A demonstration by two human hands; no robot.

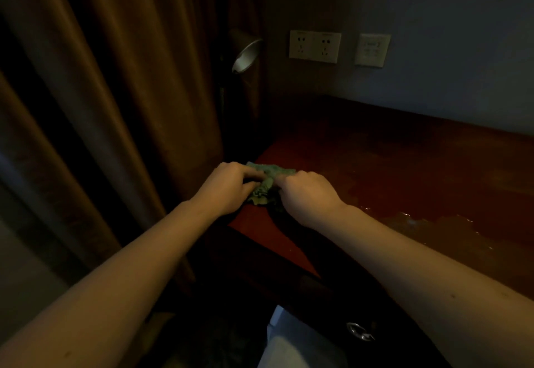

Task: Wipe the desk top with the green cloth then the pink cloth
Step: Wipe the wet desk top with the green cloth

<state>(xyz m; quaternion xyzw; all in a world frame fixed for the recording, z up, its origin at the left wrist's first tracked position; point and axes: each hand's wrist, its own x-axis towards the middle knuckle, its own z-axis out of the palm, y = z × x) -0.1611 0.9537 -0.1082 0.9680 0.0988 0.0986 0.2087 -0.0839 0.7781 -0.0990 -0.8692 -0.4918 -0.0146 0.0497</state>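
Note:
The green cloth (265, 184) lies bunched at the near left corner of the dark red wooden desk top (404, 171). My left hand (228, 187) grips the cloth's left side with curled fingers. Its right side is gripped by my right hand (306, 194), whose fingers are also curled. Both hands sit close together on the cloth, and most of it is hidden under them. The room is dim. No pink cloth shows in this view.
Brown curtains (115, 107) hang to the left of the desk. A lamp with a metal shade (245, 55) stands at the back left corner. Wall sockets (315, 46) and a switch plate (372, 50) sit above the desk. A drawer handle (359, 331) shows below the front edge.

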